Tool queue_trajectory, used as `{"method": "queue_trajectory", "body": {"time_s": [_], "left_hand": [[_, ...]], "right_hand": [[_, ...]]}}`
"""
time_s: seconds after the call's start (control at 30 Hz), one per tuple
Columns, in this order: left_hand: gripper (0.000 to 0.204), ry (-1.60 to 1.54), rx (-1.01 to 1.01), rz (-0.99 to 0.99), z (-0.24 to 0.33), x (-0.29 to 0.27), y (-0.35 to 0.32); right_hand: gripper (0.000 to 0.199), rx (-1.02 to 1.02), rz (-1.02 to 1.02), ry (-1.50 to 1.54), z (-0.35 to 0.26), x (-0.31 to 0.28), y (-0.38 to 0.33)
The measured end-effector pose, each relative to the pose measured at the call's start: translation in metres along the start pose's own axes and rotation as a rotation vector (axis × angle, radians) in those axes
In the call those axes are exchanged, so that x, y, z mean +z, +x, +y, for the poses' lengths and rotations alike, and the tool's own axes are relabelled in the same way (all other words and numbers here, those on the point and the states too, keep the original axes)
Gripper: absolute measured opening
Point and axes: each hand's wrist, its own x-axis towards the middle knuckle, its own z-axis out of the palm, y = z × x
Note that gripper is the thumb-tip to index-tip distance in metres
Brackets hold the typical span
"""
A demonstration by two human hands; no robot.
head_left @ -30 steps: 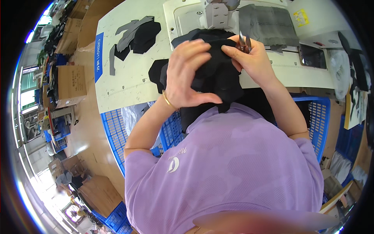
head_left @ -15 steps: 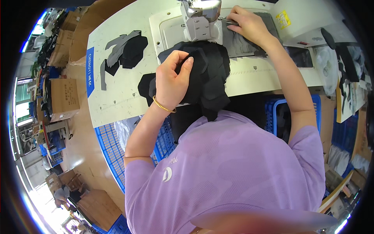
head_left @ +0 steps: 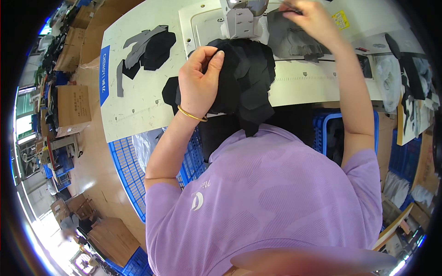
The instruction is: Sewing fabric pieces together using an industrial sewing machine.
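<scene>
Grip of the left hand (head_left: pixel 199 80) is closed, thumb against forefinger, on the left side of the black cloth pile (head_left: pixel 252 76), which lies before the sewing machine (head_left: pixel 239 22) and droops over the near edge of the table (head_left: pixel 133 102). I have the right hand (head_left: pixel 309 20) curled round a dark tool (head_left: pixel 292 7) above the grey cloth stack (head_left: pixel 297 43); whether it also pinches cloth, I cannot tell. I judge the step as steadying the pile while attending to the stack; the next move calls for a firm left hold and the tool kept clear of loose layers.
</scene>
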Motion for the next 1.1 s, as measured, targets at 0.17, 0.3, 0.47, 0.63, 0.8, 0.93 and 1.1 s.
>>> {"method": "queue_trajectory", "body": {"time_s": [0.17, 0.3, 0.47, 0.63, 0.8, 0.93, 1.1], "left_hand": [[0.013, -0.016, -0.003, 0.045, 0.004, -0.002, 0.007], [0.011, -0.033, -0.169, 0.147, 0.019, 0.019, 0.006], [0.012, -0.215, 0.121, 0.156, 0.016, 0.039, -0.003], [0.009, -0.634, 0.034, 0.079, 0.022, 0.034, -0.009], [0.009, -0.493, -0.049, 0.122, 0.024, 0.035, -0.008], [0.011, -0.469, -0.110, 0.135, 0.032, 0.033, -0.006], [0.012, -0.583, -0.234, 0.084, 0.038, 0.029, -0.008]], "right_hand": [[0.020, 0.273, -0.147, 0.378, -0.057, -0.059, -0.034], [0.020, 0.209, 0.146, 1.230, -0.087, 0.013, -0.056], [0.014, 0.336, 0.392, 1.230, -0.100, 0.085, -0.057], [0.007, 0.317, 0.384, 1.129, -0.100, 0.091, -0.060], [0.008, 0.264, 0.343, 1.070, -0.095, 0.090, -0.064], [0.010, 0.276, 0.381, 0.901, -0.105, 0.080, -0.068], [0.010, 0.346, 0.298, 0.938, -0.107, 0.070, -0.080]]}}
